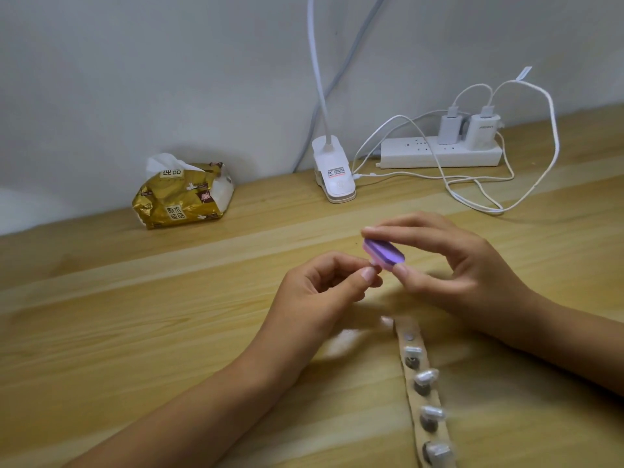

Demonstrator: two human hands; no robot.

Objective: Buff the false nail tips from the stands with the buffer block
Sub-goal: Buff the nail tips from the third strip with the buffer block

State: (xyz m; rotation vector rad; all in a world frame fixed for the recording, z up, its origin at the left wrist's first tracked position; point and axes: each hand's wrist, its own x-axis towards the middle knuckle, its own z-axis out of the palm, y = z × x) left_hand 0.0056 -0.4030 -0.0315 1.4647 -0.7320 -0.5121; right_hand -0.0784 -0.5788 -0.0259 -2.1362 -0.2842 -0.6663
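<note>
On the wooden table (135, 332) a gold tissue pack (184, 192) sits far left by the wall. Your left hand (324, 285) hovers mid-table, its thumb and fingers curled in a pinch on what looks like a small pale nail tip (374, 263), mostly hidden by your fingertips. Touching that pinch, the purple buffer block (385, 253) is gripped between the thumb and fingers of your right hand (452, 265), with a white clip lamp base (332, 170) behind; nearer you a tan strip of stands (410, 336) carries silvery nail tips (426, 376), and a power strip (439, 152) lies far right at the back.
</note>
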